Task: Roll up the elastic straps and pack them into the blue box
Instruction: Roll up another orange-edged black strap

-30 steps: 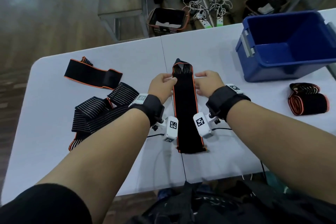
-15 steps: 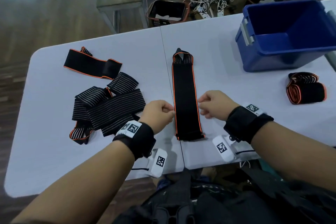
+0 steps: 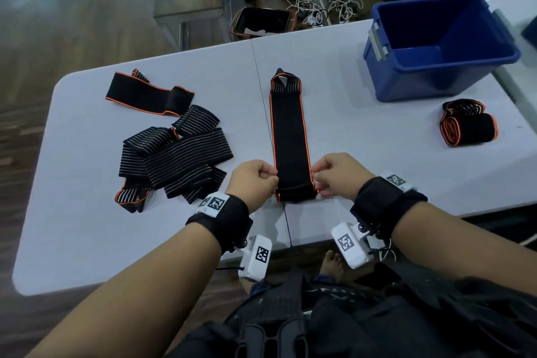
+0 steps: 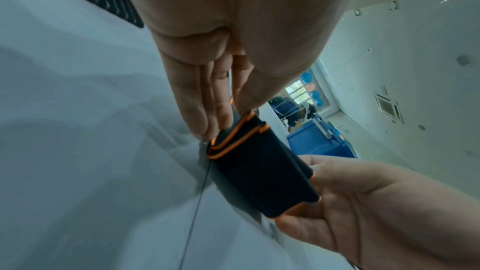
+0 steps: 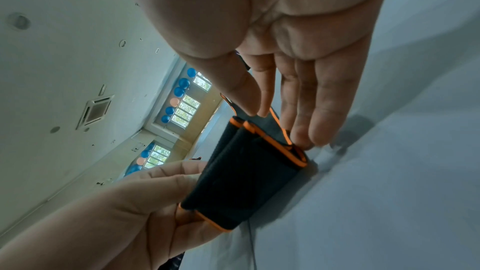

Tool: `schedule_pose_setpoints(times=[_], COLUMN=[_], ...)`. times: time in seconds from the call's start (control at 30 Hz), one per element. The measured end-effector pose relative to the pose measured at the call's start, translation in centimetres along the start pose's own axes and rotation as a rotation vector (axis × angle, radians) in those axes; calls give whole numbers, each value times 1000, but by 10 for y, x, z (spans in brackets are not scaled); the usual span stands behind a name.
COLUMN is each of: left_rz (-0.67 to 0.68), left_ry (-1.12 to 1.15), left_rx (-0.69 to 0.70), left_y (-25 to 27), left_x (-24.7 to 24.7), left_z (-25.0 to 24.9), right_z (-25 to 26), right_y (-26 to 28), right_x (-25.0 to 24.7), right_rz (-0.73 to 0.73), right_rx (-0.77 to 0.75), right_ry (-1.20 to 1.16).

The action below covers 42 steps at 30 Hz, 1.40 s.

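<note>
A long black strap with orange edges lies flat on the white table, running away from me. Its near end is folded over into the first turns of a roll. My left hand pinches the left edge of that end and my right hand pinches the right edge. In the left wrist view the thumb and fingers close on the folded strap. The right wrist view shows the same grip on the strap. The blue box stands at the far right with nothing visible inside.
One rolled strap lies right of me, in front of the box. A pile of striped black straps and another black strap with orange edges lie on the left. The table's front edge runs just under my wrists.
Both hands slid back along the strap's edges from its middle to its near end. They now pinch that end, which has been folded over.
</note>
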<state>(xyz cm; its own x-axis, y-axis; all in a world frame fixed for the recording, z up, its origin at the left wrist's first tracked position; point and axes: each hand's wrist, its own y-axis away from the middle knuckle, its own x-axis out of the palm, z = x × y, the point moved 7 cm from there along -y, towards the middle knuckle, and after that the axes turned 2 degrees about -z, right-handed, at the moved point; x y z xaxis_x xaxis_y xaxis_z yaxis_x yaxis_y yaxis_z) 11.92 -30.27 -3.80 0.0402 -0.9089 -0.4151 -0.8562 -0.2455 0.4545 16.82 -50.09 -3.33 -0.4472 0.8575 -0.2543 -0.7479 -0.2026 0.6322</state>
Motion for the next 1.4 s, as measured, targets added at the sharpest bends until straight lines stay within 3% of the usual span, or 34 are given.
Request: schedule_pose_setpoints(times=[0.23, 0.37, 0.5, 0.6, 1.0, 1.17, 1.4], left_rz=[9, 88, 88, 4, -116, -151, -135], left_ry=[32, -171, -219, -168, -7, -146, -330], left_rx=[1, 79, 104, 107, 28, -1, 33], left_y=[21, 33, 36, 34, 26, 19, 21], left_x=[-4, -1, 7, 7, 4, 5, 10], left_z=[9, 8, 10, 8, 17, 16, 9], right_z=[-14, -10, -9, -9, -14, -18, -22], right_y=[19, 30, 39, 39, 29, 19, 15], right_x=[-10, -3, 8, 12, 4, 5, 9], right_rz=[-29, 31, 15, -31, -230, -231, -235], right_rx=[-30, -218, -279, -288, -222, -169, -107], right_ry=[41, 358, 577, 585, 442, 406, 536])
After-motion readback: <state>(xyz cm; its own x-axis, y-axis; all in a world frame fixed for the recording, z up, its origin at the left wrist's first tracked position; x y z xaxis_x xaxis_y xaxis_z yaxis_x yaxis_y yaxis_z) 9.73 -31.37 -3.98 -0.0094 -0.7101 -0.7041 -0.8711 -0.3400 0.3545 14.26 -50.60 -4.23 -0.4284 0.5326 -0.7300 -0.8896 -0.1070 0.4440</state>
